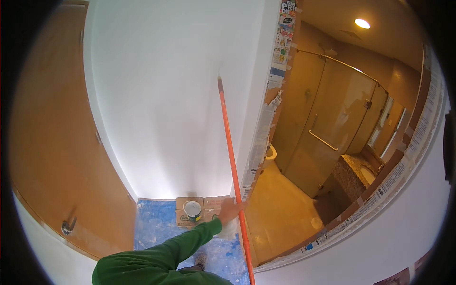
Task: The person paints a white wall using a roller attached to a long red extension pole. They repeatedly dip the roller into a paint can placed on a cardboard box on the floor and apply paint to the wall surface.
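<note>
A long orange pole (pixel 229 137) slants up in front of the white wall. My left hand (pixel 231 210), at the end of a green sleeve, is closed around its lower part. The pole runs past my hand and out of the lower edge. Its top ends in a dark tip (pixel 220 85); whatever is fixed there cannot be made out against the white. Just left of my hand, on the floor, stands an open paint bucket (pixel 192 209) with pale paint inside. My right hand does not show.
Flattened cardboard (pixel 183 219) lies under the bucket, over a paint-spotted blue floor cover (pixel 156 218). A brown door (pixel 71 142) stands at left. At right, a doorway edged with taped newspaper (pixel 278 57) opens on a bathroom with a glass shower (pixel 327 109) and a stone counter (pixel 349 175).
</note>
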The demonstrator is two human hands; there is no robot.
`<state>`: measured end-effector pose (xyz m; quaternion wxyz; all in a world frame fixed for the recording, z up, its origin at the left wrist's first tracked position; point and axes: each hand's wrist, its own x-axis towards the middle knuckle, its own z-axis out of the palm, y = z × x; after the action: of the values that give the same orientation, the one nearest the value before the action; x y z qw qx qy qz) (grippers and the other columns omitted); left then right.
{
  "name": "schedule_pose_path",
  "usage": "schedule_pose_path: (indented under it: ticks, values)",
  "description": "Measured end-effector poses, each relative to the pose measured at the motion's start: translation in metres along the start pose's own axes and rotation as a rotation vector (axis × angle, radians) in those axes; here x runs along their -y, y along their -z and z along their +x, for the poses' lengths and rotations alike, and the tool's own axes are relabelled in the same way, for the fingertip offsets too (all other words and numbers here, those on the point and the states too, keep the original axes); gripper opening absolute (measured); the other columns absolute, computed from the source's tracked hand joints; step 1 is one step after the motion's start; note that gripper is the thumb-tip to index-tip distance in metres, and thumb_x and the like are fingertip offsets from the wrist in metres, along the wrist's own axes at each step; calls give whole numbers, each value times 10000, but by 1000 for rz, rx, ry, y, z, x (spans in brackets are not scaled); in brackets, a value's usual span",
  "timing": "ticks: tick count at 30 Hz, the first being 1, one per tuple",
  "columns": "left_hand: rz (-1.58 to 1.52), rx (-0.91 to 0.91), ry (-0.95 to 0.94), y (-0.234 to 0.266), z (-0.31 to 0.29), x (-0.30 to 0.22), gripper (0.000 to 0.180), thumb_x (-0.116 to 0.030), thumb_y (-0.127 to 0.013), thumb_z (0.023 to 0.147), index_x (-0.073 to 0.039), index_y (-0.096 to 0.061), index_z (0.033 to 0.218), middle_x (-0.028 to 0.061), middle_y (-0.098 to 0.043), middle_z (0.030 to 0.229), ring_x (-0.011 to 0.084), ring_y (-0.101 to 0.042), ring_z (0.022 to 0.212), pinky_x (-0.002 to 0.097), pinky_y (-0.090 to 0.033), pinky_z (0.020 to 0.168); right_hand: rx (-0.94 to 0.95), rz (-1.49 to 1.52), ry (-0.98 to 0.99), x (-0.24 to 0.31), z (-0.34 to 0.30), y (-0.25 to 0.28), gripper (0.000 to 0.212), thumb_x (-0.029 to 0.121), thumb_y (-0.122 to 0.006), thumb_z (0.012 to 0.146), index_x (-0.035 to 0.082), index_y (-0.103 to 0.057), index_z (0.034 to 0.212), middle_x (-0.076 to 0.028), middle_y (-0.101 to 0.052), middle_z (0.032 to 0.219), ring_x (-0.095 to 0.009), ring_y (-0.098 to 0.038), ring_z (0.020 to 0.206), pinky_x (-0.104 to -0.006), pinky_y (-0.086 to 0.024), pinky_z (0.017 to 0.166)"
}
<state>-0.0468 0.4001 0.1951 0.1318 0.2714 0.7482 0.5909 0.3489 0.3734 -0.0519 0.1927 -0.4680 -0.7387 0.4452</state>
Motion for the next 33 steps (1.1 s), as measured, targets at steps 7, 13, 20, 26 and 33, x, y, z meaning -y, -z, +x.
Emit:
schedule_pose_path:
  ticks: [7, 13, 20, 26, 33]
  values:
    - [160, -33, -127, 10, -1, -55, 529, -466, -663, 770, 45, -579, 660, 178, -580, 593, 296, -573, 572, 401, -427, 558, -22, 87, 91, 34, 16, -14, 501, 459, -404, 940, 51, -566, 698, -56, -450, 533, -174, -441, 530, -360, -371, 496]
    - [135, -153, -240, 42, 69, -105, 511, -438, -654, 786, 51, -549, 684, 198, -571, 609, 341, -555, 577, 406, -427, 561, -47, 221, 293, 89, 48, -44, 493, 452, -406, 940, 54, -569, 700, -49, -447, 530, -164, -438, 526, -355, -366, 488]
    - [76, -217, -371, 59, 89, -133, 466, -387, -658, 790, 50, -540, 680, 200, -556, 609, 314, -541, 563, 402, -423, 562, 37, 310, 427, 207, 123, -69, 431, 406, -426, 941, 72, -572, 710, -15, -432, 530, -99, -410, 500, -305, -328, 449]
    - [-80, -236, -410, 98, 132, -225, 442, -380, -685, 769, 24, -568, 634, 88, -553, 538, 163, -517, 490, 346, -423, 495, 163, 377, 547, 341, 166, -49, 468, 453, -408, 946, 29, -536, 797, 4, -383, 506, -91, -386, 399, -256, -307, 378]
    - [-65, -280, -548, 149, 190, -326, 405, -356, -678, 765, 17, -581, 642, 84, -561, 566, 152, -517, 497, 324, -428, 496, 338, 542, 336, 487, 156, 9, 505, 458, -453, 926, -11, -579, 789, -34, -474, 548, -113, -470, 483, -272, -395, 470]
